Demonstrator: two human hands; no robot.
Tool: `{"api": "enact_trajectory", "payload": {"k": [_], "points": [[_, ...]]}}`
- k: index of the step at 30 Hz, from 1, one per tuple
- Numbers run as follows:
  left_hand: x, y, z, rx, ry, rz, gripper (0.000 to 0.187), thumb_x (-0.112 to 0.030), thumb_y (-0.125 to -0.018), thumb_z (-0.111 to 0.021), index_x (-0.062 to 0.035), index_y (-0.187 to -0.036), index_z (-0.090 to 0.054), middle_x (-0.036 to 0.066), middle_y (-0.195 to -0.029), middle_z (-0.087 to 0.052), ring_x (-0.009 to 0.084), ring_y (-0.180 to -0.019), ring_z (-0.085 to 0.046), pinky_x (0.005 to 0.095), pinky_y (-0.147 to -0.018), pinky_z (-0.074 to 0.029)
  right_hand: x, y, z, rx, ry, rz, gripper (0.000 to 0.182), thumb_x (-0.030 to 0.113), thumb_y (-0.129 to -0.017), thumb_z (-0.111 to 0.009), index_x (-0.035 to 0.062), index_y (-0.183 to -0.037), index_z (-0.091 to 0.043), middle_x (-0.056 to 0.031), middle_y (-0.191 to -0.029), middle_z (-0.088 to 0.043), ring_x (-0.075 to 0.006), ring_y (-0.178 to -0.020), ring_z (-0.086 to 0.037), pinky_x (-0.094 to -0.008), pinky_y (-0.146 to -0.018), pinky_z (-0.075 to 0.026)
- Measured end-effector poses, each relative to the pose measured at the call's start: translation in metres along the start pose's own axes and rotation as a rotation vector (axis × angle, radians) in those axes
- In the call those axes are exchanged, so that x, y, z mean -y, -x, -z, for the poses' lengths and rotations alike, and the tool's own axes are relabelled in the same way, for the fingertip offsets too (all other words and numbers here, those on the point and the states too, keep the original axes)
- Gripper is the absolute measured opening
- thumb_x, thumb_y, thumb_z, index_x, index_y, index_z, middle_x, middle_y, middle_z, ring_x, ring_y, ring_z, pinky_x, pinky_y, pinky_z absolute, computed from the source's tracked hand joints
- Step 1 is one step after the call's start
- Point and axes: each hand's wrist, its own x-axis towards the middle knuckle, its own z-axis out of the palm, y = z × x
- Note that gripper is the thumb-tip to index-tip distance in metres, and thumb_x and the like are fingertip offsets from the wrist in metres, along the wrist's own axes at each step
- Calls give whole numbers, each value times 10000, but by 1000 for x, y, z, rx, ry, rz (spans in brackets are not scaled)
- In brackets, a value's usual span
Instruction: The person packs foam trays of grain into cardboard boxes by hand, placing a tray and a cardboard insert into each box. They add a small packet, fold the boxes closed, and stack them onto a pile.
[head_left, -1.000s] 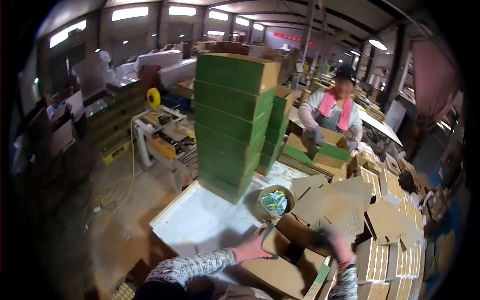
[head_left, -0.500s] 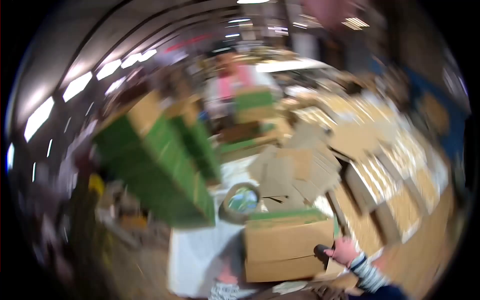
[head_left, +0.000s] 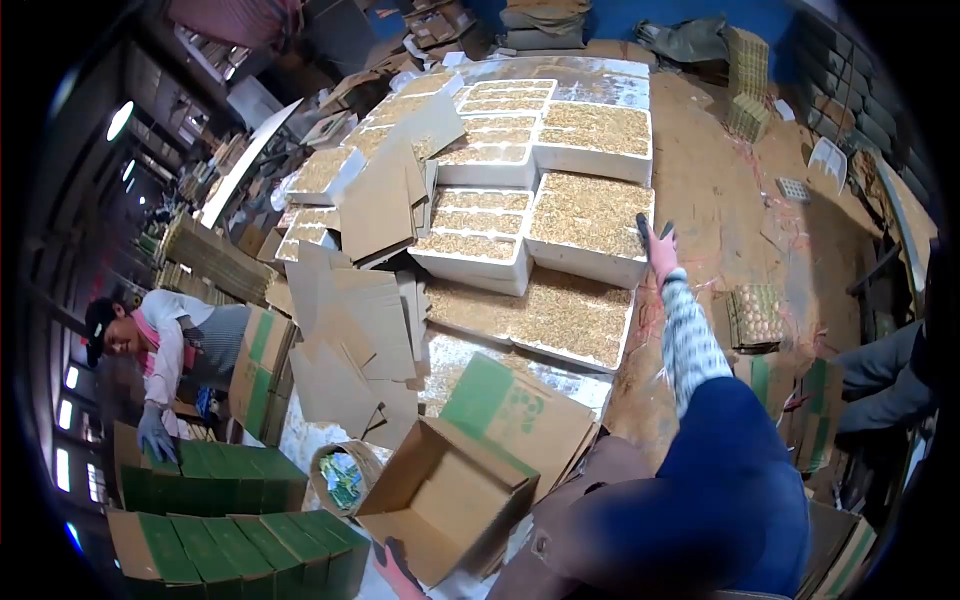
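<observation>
My right hand (head_left: 660, 248), in a pink glove with dark fingertips, reaches out to the corner of a white foam box (head_left: 590, 252) filled with tan husk-like bits. Its fingers are spread, with the dark fingertips right at the box's rim. Below, my left hand (head_left: 398, 574) is beside the lower edge of an open cardboard box (head_left: 455, 490), thumb and fingers apart. That box is tilted toward me and bare inside. A cardboard piece with a green band (head_left: 510, 410) stands behind it.
Several husk-filled foam boxes (head_left: 592, 130) stand together ahead, with flat cardboard sheets (head_left: 350, 330) to their left. A round tub (head_left: 322, 490) holds green-and-blue packets. Green-topped cartons (head_left: 230, 555) line the lower left, near a gloved co-worker (head_left: 170, 330). Egg trays (head_left: 755, 315) are on the right.
The view has swung right, toward the foam boxes. My right hand has left the cardboard box's side and stretched forward to a foam box. The cardboard box now shows its open inside.
</observation>
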Motion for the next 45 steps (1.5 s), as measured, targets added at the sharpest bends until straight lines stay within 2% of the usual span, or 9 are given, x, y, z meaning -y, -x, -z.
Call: {"api": "enact_trajectory", "payload": {"k": [4, 17, 19, 21, 26, 29, 39, 43, 45], "points": [[84, -17, 19, -2, 21, 34, 443, -300, -898, -546, 33, -1180, -471, 148, -1124, -521, 226, -993, -526, 359, -862, -436, 32, 9, -6, 387, -638, 184, 663, 109, -719, -752, 51, -1274, -393, -54, -1133, -576, -154, -954, -568, -255, -819, -454], [52, -40, 3, -60, 21, 5, 246, -146, -838, -618, 37, -1003, -605, 120, -863, -648, 157, -748, -573, 315, -713, -470, 127, 276, 85, 1124, -352, 206, 470, 104, -826, -621, 8, -1262, -474, -98, -1144, -579, -187, -1033, -557, -300, -874, -439], [26, -45, -3, -102, -152, -214, 262, -183, -838, -592, 41, -971, -618, 135, -800, -664, 205, -769, -630, 366, -721, -467, 130, 309, 67, 1164, -194, 1243, 436, 40, -773, -672, 38, -1190, -544, -140, -1099, -617, -247, -1015, -594, -332, -864, -461], [100, -63, -8, 232, 1063, 99, 384, -303, -946, -395, -42, -1192, -530, 117, -1161, -597, 249, -993, -590, 355, -818, -487, 145, 348, 54, 1415, -157, 1108, 458, 16, -721, -719, 58, -1152, -571, -154, -1067, -633, -290, -1052, -587, -362, -891, -457], [105, -39, 2, 85, 647, -8, 325, -220, -918, -486, 3, -1147, -543, 127, -1086, -609, 222, -992, -583, 333, -845, -472, 151, 371, -10, 1571, 40, 1132, 541, 86, -800, -662, -13, -1290, -454, -70, -1193, -552, -112, -1095, -488, -265, -925, -397], [97, -31, -9, -151, 194, 18, 399, -214, -821, -656, 21, -1131, -566, 172, -1019, -637, 236, -958, -602, 325, -845, -457, 148, 387, -19, 1587, -120, 420, 618, 60, -770, -702, -28, -1313, -419, -61, -1138, -578, -102, -962, -539, -257, -831, -455], [31, -21, 24, 6, 114, -142, 502, -165, -728, -705, 29, -1158, -536, 189, -1008, -637, 263, -939, -616, 333, -838, -463, 97, 410, -64, 1153, 1427, 1453, 643, 353, -742, -700, -90, -1132, -443, -195, -878, -645, -302, -826, -645, -385, -711, -511], [30, -15, 52, 111, 73, -46, 505, -150, -726, -712, 39, -1160, -538, 190, -1018, -631, 254, -952, -613, 316, -838, -463, 163, 436, -88, 1451, 1099, 1631, 420, 395, -746, -694, 19, -921, -630, -145, -868, -670, -292, -832, -650, -384, -723, -515], [47, -25, 60, -21, 160, 46, 446, -145, -741, -710, 24, -1126, -560, 164, -970, -646, 207, -923, -619, 307, -814, -470, 220, 444, -124, 1610, 731, 778, 466, 396, -767, -670, -3, -1005, -629, -173, -918, -663, -289, -859, -649, -372, -775, -507]]}}
